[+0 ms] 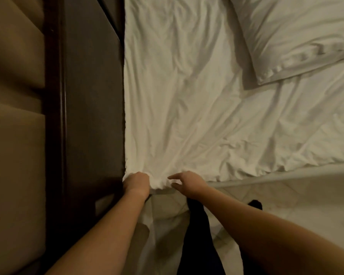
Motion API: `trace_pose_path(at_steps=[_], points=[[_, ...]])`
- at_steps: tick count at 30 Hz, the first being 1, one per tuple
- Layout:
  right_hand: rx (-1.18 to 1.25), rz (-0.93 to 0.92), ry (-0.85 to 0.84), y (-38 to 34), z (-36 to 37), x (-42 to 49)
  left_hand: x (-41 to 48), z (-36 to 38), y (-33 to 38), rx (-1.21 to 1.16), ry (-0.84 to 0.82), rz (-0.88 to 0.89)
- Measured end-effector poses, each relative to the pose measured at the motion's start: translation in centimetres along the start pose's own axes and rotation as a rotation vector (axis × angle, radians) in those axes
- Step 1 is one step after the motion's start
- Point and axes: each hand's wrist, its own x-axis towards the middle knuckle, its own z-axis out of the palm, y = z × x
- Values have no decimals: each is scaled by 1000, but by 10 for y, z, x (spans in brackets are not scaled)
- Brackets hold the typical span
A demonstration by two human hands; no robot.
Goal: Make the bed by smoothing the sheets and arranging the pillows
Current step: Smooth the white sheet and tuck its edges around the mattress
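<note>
A wrinkled white sheet covers the top of the bed and ends in a bunched corner near the lower middle. My left hand grips that bunched corner at the bed's left edge, fingers curled into the cloth. My right hand hovers just right of the bunch with fingers spread and loosely bent, holding nothing. A white pillow lies at the upper right on the sheet. Below the sheet's edge the quilted mattress side shows.
A dark wooden headboard panel runs along the bed's left edge, with a tan padded wall beyond it. My dark-clothed leg stands against the mattress side at the bottom.
</note>
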Motion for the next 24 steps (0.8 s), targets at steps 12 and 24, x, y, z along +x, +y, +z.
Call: trace_pose_path(at_steps=[12,24], points=[[-188,264,292,133,-63,-24,28,-4,79,-424,78,238],[-88,386,59,255,-97,-77,30,-23,177,-359,-193,139]])
